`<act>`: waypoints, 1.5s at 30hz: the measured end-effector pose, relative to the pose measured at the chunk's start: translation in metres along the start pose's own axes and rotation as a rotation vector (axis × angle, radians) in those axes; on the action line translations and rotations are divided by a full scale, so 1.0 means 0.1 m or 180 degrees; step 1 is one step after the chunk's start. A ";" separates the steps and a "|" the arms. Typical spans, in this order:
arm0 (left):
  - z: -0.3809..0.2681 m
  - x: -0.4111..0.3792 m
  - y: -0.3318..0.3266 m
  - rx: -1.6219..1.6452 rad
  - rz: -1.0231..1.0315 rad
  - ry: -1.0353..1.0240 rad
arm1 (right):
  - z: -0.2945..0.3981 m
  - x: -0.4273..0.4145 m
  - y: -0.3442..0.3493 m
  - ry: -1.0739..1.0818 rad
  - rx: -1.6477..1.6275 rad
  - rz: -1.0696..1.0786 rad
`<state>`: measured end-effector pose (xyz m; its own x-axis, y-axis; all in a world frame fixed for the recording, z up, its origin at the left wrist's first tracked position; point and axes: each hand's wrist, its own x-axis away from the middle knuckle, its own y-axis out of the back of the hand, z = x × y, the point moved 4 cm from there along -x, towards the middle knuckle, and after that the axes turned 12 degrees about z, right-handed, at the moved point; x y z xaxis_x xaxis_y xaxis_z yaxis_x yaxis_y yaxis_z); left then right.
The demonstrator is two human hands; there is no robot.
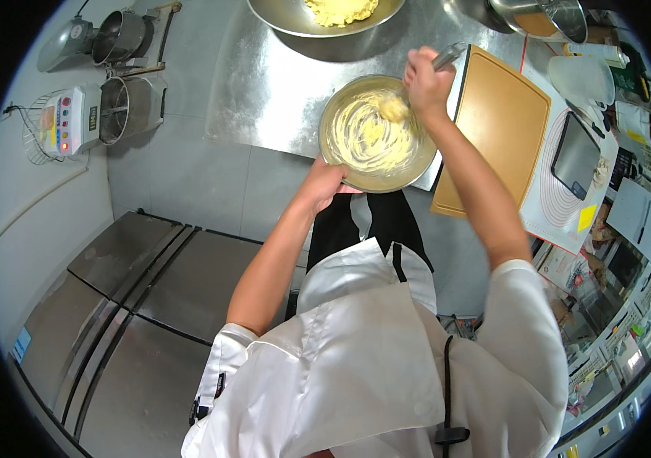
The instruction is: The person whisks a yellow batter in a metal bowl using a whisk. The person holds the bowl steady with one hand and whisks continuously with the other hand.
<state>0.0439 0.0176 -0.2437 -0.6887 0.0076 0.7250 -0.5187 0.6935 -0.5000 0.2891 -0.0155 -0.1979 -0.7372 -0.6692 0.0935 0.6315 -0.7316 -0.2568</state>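
A round metal mixing bowl (385, 184) is tilted toward me at the front edge of the steel worktable. My left hand (326, 182) grips its near left rim, thumb on the outer wall. Pale yellow creamy mixture (365, 140) is smeared in swirls over the inside. In my right hand (428, 86) is a metal-handled whisk (449, 55), its handle sticking out above my fist. The whisk's head is inside the bowl at the right, blurred, with a yellow clump caught in its wires.
Beyond stands a wide metal bowl (279, 20) with yellow crumbly mass (342, 10). A tan cutting board (500, 126) lies to the right, beside a tablet (576, 154) on a marked mat (537, 200). Mixers (76, 120) line the left wall. A steel bowl (566, 20) sits far right.
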 end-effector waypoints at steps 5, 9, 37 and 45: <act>-0.09 -0.10 0.17 -0.0080 0.0088 0.0126 | -0.44 0.42 -0.14 -0.0522 -0.0461 0.0168; -0.01 -0.05 0.07 -0.0051 0.0226 -0.0027 | -0.17 0.17 -0.02 0.0139 0.0687 0.0367; -1.04 1.60 -1.19 -0.0534 0.0588 -0.1160 | 2.69 0.63 -0.55 0.1163 0.0125 -0.0051; -0.97 1.81 -1.09 -0.0536 0.0507 -0.1379 | 2.58 0.85 -0.55 0.0944 0.0366 -0.0057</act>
<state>0.0254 0.0133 -0.0116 -0.9188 -0.1526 0.3641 -0.3253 0.8152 -0.4792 0.2539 -0.0662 0.0726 -0.7756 -0.6013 -0.1919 0.6285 -0.7641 -0.1455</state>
